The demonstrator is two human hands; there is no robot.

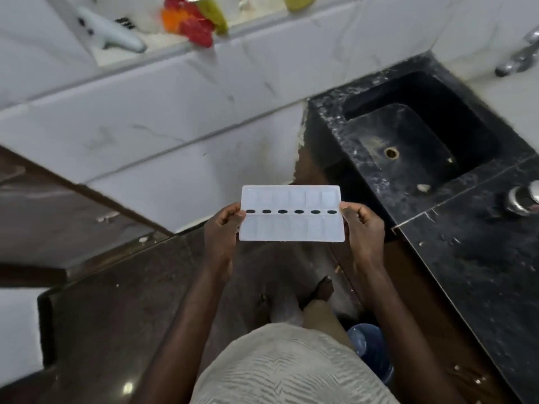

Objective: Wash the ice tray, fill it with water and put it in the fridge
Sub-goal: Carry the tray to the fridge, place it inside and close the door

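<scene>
— Ice tray (291,225) front and centre, held level over the dark floor, left of the black sink (420,141). What can't we make out?

— Whether its cells hold water; we only see a pale top with six dark ovals along the middle. The tap (522,58) is cut off at the right edge.

— And our fingers?

— Left hand (223,228) pinches the left short edge, thumb on top, fingers curled beneath. Right hand (363,225) grips the right edge likewise, closed narrow on the rim.
</scene>
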